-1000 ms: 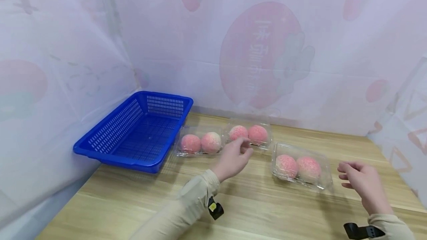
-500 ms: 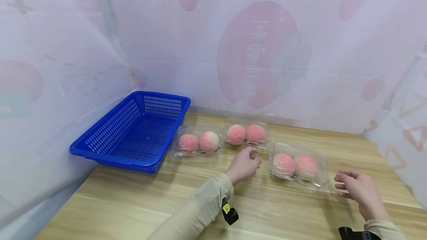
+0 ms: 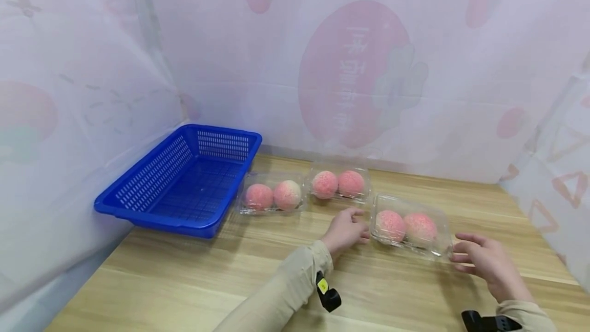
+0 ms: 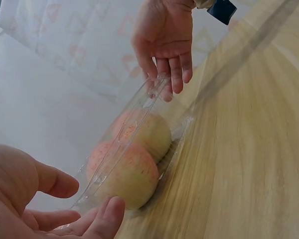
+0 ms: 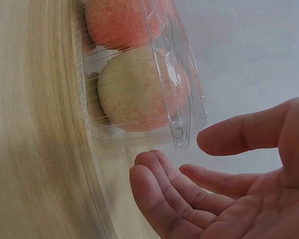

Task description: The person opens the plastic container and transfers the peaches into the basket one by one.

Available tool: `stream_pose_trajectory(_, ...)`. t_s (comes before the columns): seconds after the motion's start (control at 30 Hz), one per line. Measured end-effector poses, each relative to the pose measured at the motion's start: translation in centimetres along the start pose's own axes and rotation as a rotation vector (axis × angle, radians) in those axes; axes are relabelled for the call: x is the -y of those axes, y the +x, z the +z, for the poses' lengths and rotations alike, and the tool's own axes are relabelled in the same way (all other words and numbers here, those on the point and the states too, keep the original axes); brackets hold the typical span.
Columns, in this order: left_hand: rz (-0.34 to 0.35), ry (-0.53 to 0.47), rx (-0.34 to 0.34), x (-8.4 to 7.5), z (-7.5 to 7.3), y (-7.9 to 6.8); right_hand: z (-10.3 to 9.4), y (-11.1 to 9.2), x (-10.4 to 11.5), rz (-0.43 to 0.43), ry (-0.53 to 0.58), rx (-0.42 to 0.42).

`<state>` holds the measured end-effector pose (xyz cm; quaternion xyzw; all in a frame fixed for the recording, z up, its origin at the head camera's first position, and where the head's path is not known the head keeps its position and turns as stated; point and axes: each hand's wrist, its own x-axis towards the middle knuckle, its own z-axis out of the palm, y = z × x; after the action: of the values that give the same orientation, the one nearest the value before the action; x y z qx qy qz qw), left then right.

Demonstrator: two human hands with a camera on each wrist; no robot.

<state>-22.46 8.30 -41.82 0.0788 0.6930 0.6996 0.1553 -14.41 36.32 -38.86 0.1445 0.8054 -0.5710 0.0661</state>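
Note:
A clear plastic clamshell box (image 3: 403,204) holding two round pink-and-cream peaches (image 3: 420,228) sits on the wooden table (image 3: 369,291) at the right. My left hand (image 3: 344,232) is at the box's left end, fingers loosely bent. In the left wrist view its fingertips (image 4: 112,209) overlap the near end of the box. Off the opposite end, my right hand (image 3: 486,260) has its fingers spread and relaxed. The right wrist view shows its thumb (image 5: 239,132) close to the lid's edge, with nothing gripped.
Two more clear boxes stand farther back: one (image 3: 272,177) beside the basket, one (image 3: 338,167) near the rear wall, each with two peaches. A blue plastic basket (image 3: 249,168) occupies the left side. White printed sheets (image 3: 221,65) line the back and sides.
My left hand has moved right and forward, from the rear box to the left end of the right-hand box. My right hand has edged left to that box's other end.

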Motion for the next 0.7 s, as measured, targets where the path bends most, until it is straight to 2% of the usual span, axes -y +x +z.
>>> stream_pose_trajectory(0.17,-0.003,0.035,-0.034,-0.1,0.6,0.2,0.4,0.1,-0.1,0.003,0.032,0.046)
stream_pose_trajectory(0.4,-0.028,0.001,-0.052,0.0,1.2,0.3,0.2,0.2,-0.5,-0.016,0.084,0.095)
stream_pose_trajectory(0.7,-0.060,-0.018,0.008,-0.3,1.4,-0.1,0.0,0.4,-0.6,-0.013,0.078,0.124)
